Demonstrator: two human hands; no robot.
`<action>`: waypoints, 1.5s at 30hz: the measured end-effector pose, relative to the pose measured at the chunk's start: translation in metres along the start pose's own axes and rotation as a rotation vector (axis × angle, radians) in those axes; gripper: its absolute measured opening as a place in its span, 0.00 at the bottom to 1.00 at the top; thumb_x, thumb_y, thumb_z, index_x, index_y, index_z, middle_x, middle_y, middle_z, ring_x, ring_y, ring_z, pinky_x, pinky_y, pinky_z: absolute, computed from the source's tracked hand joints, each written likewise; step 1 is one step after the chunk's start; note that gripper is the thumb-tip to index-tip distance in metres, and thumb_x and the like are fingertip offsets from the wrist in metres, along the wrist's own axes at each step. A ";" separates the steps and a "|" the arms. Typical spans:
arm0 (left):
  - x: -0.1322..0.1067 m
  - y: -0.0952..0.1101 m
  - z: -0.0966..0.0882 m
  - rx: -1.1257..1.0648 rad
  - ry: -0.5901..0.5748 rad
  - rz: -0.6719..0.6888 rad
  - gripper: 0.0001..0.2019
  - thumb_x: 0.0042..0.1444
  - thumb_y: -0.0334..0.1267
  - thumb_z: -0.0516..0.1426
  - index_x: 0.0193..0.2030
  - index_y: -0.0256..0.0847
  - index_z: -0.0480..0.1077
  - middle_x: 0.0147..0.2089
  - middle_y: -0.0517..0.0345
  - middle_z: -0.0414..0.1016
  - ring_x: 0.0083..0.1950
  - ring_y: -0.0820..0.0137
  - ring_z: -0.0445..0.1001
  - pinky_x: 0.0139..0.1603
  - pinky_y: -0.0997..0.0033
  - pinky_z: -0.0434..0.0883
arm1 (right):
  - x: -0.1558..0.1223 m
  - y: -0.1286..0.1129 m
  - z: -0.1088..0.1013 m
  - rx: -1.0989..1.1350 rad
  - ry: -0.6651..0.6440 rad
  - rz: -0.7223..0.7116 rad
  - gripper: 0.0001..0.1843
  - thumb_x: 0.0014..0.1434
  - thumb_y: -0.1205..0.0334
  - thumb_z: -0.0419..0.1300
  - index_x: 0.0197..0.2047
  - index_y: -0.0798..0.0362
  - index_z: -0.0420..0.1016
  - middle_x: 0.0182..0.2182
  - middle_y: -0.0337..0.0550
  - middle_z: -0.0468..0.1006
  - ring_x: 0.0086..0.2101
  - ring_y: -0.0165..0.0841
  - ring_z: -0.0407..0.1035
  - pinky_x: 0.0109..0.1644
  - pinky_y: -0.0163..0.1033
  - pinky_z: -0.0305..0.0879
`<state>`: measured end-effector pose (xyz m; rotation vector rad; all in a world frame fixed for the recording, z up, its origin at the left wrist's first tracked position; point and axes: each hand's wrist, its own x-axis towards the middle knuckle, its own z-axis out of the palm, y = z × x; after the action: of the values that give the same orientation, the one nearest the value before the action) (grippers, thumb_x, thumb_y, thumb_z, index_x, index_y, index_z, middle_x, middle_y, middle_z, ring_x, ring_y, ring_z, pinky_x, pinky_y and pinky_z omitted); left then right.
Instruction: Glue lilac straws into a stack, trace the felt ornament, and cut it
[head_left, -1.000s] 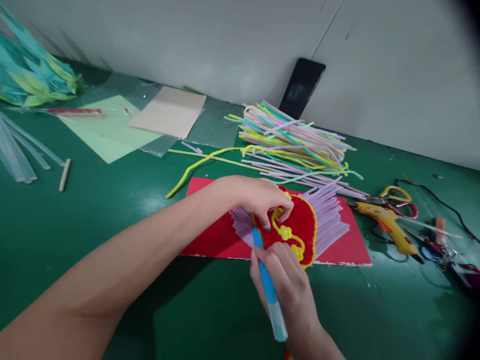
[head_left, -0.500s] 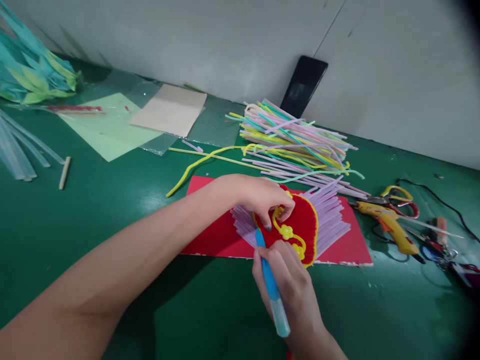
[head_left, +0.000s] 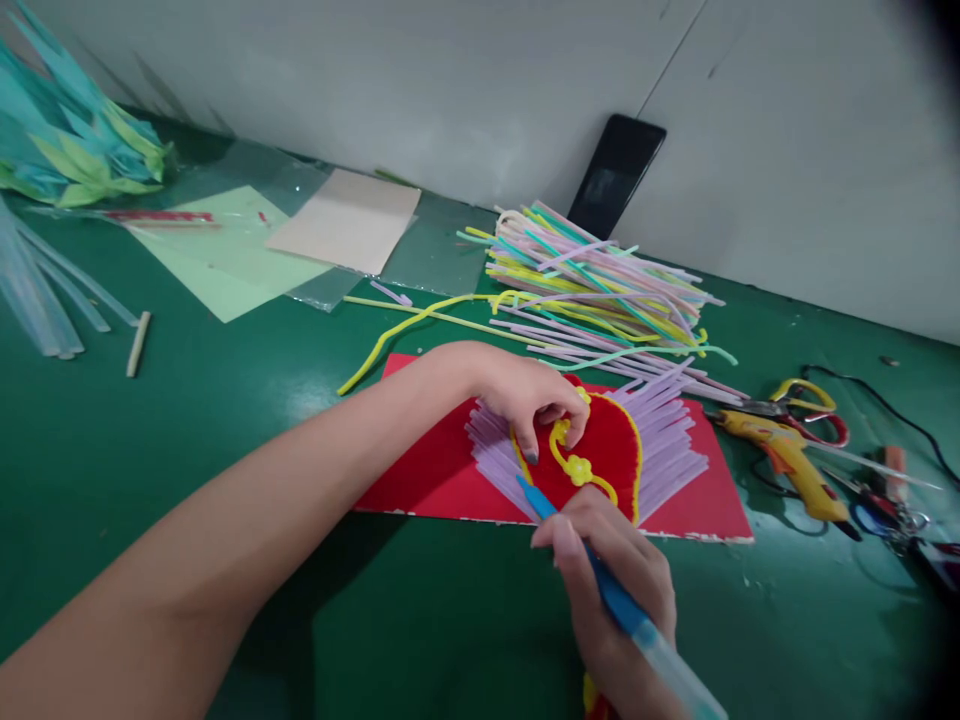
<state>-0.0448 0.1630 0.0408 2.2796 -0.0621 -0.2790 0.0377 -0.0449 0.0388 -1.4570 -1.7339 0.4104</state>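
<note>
A red fuzzy shape (head_left: 611, 450) edged in yellow, with a yellow pipe-cleaner knot, lies on a fan of lilac pipe cleaners (head_left: 667, 445) over a red card (head_left: 431, 470). My left hand (head_left: 525, 395) presses down on the red shape's upper left, fingers curled on it. My right hand (head_left: 611, 590) is closed round a blue pen-like tool (head_left: 622, 605), whose tip rests at the shape's lower left edge.
A heap of coloured pipe cleaners (head_left: 592, 285) lies behind the card. A yellow glue gun (head_left: 787, 460) and scissors (head_left: 806, 400) sit to the right. A dark phone (head_left: 615, 175) leans on the wall. Paper sheets (head_left: 225, 260) and clear glue sticks (head_left: 41, 295) lie left.
My right hand has swung the blue tool round, its rear end now pointing lower right, and its tip has slid along the lower edge. My left hand stays put.
</note>
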 end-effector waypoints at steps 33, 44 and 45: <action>-0.003 0.014 -0.002 0.055 -0.011 -0.088 0.15 0.49 0.33 0.62 0.44 0.43 0.69 0.38 0.61 0.69 0.37 0.71 0.66 0.33 0.72 0.60 | -0.024 -0.001 0.005 -0.277 0.115 -0.142 0.09 0.55 0.77 0.58 0.33 0.54 0.65 0.24 0.38 0.66 0.25 0.27 0.62 0.29 0.32 0.63; -0.004 0.019 -0.002 0.095 0.002 -0.101 0.16 0.46 0.32 0.63 0.43 0.44 0.69 0.41 0.61 0.72 0.42 0.68 0.67 0.43 0.67 0.60 | -0.011 0.003 0.011 -0.302 0.083 -0.176 0.10 0.55 0.78 0.57 0.34 0.53 0.65 0.23 0.37 0.66 0.24 0.27 0.62 0.29 0.33 0.64; -0.004 0.019 -0.002 0.095 0.004 -0.102 0.16 0.46 0.32 0.63 0.43 0.44 0.69 0.40 0.61 0.71 0.42 0.68 0.67 0.43 0.67 0.60 | -0.010 0.003 0.011 -0.295 0.081 -0.168 0.10 0.55 0.78 0.57 0.33 0.53 0.64 0.23 0.37 0.66 0.24 0.27 0.61 0.29 0.33 0.63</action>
<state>-0.0472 0.1525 0.0565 2.3812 0.0438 -0.3314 0.0310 -0.0510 0.0259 -1.4924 -1.8914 0.0051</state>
